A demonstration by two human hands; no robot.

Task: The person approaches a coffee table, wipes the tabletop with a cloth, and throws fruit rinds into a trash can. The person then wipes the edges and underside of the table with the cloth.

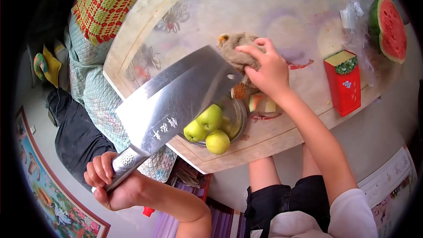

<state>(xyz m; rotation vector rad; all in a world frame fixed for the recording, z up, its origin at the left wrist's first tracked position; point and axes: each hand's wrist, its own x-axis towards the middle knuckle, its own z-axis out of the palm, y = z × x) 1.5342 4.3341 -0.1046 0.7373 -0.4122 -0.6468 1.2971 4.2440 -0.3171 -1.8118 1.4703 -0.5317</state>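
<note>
My left hand (pixel 119 180) is closed round the metal handle of a large cleaver (pixel 176 97), whose broad blade slants up to the right above the table edge. At the blade's far end, my right hand (pixel 266 68) grips a bunched brown cloth (pixel 240 53) that touches the blade by its upper corner. Below the blade, green apples (pixel 217 142) sit in a metal bowl (pixel 242 121), partly hidden by the steel. Small pieces of melon rind (pixel 255 102) lie beside the bowl, under my right wrist.
On the right side of the table (pixel 264 13) stand a red box (pixel 346 88), a clear plastic bag (pixel 357 22) and a cut watermelon (pixel 390 31). A knitted red-and-green cover (pixel 108 4) and quilted fabric (pixel 99 92) lie along the left edge.
</note>
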